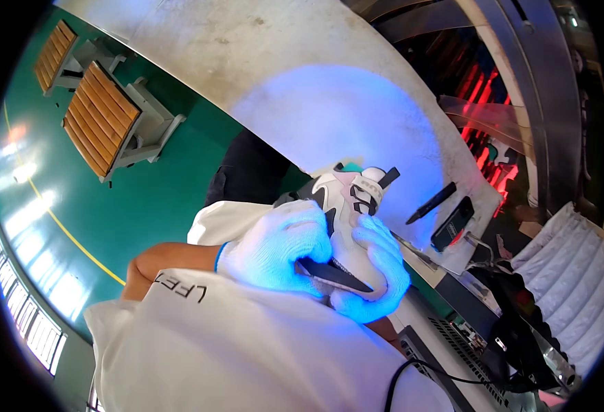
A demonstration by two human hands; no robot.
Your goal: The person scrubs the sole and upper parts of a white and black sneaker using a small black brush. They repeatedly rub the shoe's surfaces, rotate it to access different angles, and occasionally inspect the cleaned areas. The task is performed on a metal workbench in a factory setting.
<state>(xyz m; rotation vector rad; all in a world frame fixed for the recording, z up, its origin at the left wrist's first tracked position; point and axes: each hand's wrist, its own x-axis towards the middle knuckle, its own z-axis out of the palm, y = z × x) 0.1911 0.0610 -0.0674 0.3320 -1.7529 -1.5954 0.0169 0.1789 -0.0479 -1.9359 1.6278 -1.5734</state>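
Left gloved hand (278,247) and right gloved hand (382,271): fingers curled closed around 1 strapped sneaker (346,233), held between them at the near edge of the worktable (199,48). On it: 1 black pen (431,203) beside 1 black phone (453,224). Machine housing (552,96): glowing red tubes (480,93) inside. Farther, left: 2 slatted wooden-topped stands (100,120), green floor (171,220).

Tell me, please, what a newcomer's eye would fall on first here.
Probably the white, grey and black shoe near the centre, held by the white-gloved left hand and right hand, both tinted blue. A round blue light patch glows on the pale grey worktop beyond, and bright red streaks shine at upper right.
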